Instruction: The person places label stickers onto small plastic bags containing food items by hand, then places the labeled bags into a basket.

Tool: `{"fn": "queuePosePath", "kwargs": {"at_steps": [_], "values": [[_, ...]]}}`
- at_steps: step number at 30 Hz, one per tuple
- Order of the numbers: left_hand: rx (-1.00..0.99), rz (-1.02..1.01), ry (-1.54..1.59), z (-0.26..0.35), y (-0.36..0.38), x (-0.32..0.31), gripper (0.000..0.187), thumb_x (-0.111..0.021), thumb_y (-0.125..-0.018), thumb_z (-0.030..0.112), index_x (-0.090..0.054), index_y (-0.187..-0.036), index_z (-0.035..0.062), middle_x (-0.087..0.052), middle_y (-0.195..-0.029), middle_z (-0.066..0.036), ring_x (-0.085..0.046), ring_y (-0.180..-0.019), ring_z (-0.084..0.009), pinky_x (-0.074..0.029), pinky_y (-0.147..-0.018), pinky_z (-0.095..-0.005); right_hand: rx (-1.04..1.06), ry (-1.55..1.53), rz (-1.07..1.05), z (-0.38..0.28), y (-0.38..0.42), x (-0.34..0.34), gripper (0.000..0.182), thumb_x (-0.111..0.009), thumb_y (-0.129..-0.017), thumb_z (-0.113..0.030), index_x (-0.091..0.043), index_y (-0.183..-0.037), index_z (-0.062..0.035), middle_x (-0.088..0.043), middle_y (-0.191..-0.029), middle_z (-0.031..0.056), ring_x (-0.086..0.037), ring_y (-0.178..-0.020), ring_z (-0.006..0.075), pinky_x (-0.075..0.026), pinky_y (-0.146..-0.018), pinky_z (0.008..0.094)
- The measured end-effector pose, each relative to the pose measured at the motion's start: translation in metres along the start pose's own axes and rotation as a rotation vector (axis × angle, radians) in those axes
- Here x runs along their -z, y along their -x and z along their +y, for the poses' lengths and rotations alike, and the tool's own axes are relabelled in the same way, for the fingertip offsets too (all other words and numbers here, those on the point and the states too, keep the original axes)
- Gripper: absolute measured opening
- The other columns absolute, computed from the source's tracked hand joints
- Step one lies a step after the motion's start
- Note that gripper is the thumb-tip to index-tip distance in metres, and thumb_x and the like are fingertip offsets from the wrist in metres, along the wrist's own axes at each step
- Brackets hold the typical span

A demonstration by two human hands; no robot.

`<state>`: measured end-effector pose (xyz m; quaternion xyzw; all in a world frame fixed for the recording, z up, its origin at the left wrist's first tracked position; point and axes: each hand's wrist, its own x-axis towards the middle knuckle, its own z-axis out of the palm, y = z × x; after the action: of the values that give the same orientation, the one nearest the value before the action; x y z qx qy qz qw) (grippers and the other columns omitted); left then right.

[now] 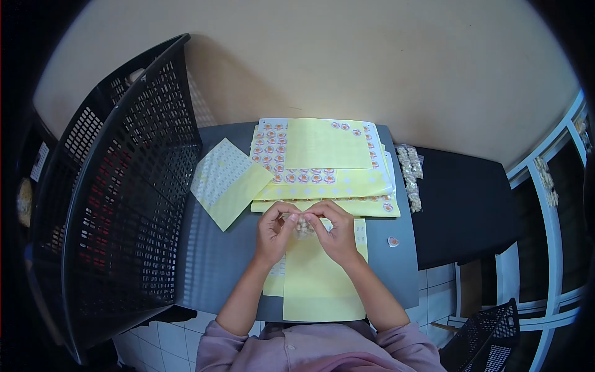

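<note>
My left hand [276, 230] and my right hand [333, 230] meet above the grey table, fingers pinched on the top of a small clear bag [304, 228] with pale pieces inside. The bag hangs between the two hands. Beneath them lie yellow sheets [322, 279], one with small printed labels along its edge. Just beyond is a stack of sticker sheets [271, 149] with round orange and white designs, partly covered by a plain yellow sheet [328, 146]. To the left, a label sheet [226, 177] lies at an angle.
A tall black perforated basket [124, 186] stands at the left. One loose sticker [393, 242] lies near the table's right edge. Filled clear bags [409, 177] rest on a black surface [465, 204] at the right. A smaller black basket [483, 341] is at the lower right.
</note>
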<state>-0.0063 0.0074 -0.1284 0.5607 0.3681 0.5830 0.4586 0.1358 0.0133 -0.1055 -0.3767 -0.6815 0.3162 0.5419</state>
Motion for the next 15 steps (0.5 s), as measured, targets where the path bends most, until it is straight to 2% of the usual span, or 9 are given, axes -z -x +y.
{"fn": "queuePosePath", "kwargs": {"at_steps": [3,6,15], "values": [[0.051,0.058,0.110,0.0098,-0.0004,-0.0065,0.004,-0.054,-0.082,0.002,-0.054,-0.086,0.0016,-0.053,-0.088,-0.005,-0.052,-0.083,-0.0102,-0.043,-0.074,-0.0243,-0.001,0.028,0.043,-0.0008,-0.0003,0.0011,0.004,-0.061,-0.076,0.000,-0.059,-0.079,0.0027,-0.059,-0.074,0.0093,-0.058,-0.066,0.0165,-0.046,-0.058,0.0261],[-0.028,0.003,0.048,0.0033,-0.0001,-0.0023,0.006,-0.056,-0.081,0.000,-0.054,-0.087,0.0006,-0.053,-0.089,-0.006,-0.053,-0.085,-0.0116,-0.044,-0.076,-0.0256,0.015,0.055,0.053,0.0004,0.0002,0.0007,0.004,-0.061,-0.075,0.001,-0.059,-0.078,0.0026,-0.059,-0.074,0.0097,-0.058,-0.065,0.0169,-0.046,-0.059,0.0261],[-0.124,0.045,-0.142,0.0045,-0.0015,0.0012,0.001,-0.057,-0.080,-0.001,-0.056,-0.081,-0.0008,-0.055,-0.082,-0.007,-0.055,-0.073,-0.0113,-0.046,-0.067,-0.0232,0.048,0.012,0.024,0.0039,-0.0001,0.0018,0.004,-0.060,-0.076,0.001,-0.058,-0.079,0.0037,-0.058,-0.076,0.0107,-0.059,-0.069,0.0173,-0.048,-0.062,0.0265]]}}
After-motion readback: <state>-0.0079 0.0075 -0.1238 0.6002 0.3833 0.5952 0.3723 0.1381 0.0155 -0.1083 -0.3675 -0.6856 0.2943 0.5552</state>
